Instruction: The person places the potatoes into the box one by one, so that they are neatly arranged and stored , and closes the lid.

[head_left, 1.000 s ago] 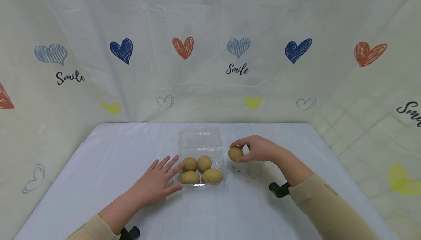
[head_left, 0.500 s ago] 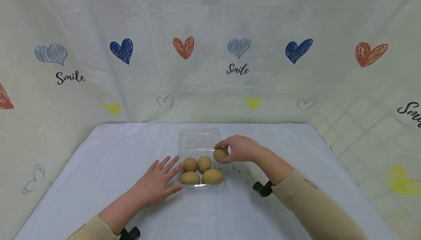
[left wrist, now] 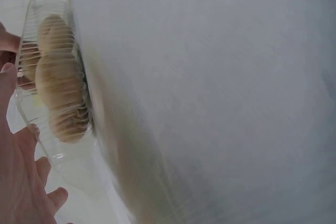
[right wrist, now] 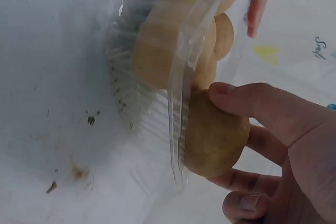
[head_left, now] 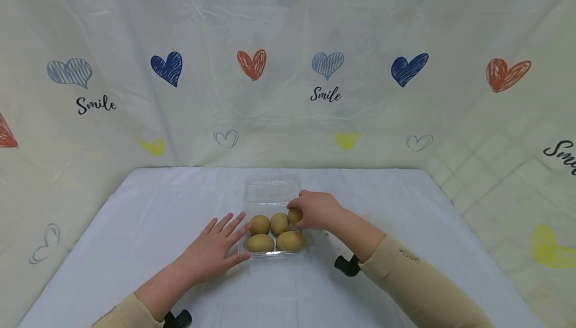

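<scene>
A clear plastic clamshell box (head_left: 310,248) stands on the table with its lid (head_left: 272,190) folded back. Several potatoes (head_left: 260,243) lie inside it in two rows. My right hand (head_left: 317,210) pinches another potato (right wrist: 215,135) between thumb and fingers, at the back right corner of the box. In the right wrist view that potato sits level with the rim, partly beyond the clear wall. My left hand (head_left: 213,253) spreads its fingers along the left side of the box, fingertips at the rim. Whether they press on it is hard to tell.
White cloth (head_left: 382,288) covers the table. Dark crumbs of dirt (right wrist: 91,120) lie on it to the right of the box. Behind the table hangs a pale curtain (head_left: 288,118) printed with hearts.
My right hand has carried its potato leftward from beside the box to the back right corner, and it now sits lower. The left hand has stayed still.
</scene>
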The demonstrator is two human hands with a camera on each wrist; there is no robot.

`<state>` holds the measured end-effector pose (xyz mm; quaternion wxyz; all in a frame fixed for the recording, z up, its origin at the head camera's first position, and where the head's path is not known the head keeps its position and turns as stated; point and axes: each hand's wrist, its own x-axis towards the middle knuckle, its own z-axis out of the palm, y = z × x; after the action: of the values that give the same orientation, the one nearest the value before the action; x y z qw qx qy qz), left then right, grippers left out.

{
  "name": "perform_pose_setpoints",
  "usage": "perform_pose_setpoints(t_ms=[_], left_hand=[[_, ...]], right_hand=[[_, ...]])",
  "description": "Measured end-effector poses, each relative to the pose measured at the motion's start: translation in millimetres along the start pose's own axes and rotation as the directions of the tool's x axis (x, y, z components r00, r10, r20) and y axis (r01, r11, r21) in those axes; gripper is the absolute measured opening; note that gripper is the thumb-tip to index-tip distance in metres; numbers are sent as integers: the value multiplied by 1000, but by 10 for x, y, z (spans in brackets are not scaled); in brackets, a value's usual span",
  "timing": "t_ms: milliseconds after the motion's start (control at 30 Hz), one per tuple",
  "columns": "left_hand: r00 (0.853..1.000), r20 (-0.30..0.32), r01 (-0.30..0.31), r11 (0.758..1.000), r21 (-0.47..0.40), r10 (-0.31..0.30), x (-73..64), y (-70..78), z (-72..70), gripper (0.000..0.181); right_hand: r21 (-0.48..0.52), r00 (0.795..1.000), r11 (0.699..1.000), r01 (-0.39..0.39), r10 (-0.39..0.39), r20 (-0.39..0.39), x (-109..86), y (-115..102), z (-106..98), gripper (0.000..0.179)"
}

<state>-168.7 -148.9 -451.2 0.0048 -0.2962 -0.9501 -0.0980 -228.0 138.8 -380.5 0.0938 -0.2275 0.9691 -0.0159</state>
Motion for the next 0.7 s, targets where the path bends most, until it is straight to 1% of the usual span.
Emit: perform_pose_setpoints(t_ms=[100, 233, 367, 533, 633, 700], left_hand=[[1000, 9, -3, 1000, -5, 4, 0, 6, -17, 71], [999, 33, 5, 1000, 9, -5, 1, 10, -32, 73], [999, 35, 8, 1000, 12, -8, -3, 16, -45, 73], [999, 36, 5, 1000, 2, -5, -2, 15, -44, 73], [999, 41, 3, 1000, 3, -3, 0, 17, -43, 74], [999, 38, 0, 1000, -2, 0, 3, 19, -41, 73]], right_hand=[[8, 1000, 1000, -15, 15, 1, 5, -28, 20, 44], [30, 1000, 999, -17, 16, 12, -29, -41, -2, 46], [44, 1000, 999, -17, 16, 25, -61, -18, -23, 47], [69, 1000, 997, -28, 28, 1, -49, 3, 19, 41], [65, 1000, 998, -15, 15, -9, -34, 10, 74, 37], [51, 1000, 999, 8, -7, -19, -31, 20, 113, 36]])
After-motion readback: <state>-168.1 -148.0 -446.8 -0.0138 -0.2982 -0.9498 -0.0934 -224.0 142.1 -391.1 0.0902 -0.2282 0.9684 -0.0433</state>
